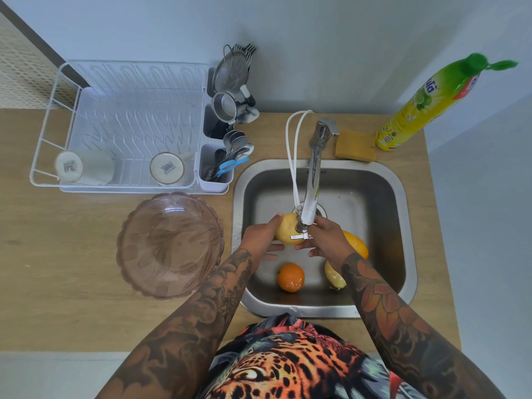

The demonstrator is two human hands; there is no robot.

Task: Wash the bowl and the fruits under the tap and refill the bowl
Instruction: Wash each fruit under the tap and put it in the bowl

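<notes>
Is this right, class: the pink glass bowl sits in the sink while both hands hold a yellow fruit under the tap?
Not quite. The head view shows the pink glass bowl on the wooden counter, left of the sink, not in it. Both hands do hold the yellow fruit under the tap.

We see a pale yellow fruit at the chrome tap, 1 orange in the steel-grey sink, a translucent pink bowl, a white rack, a yellow sponge and a yellow-green bottle.
</notes>
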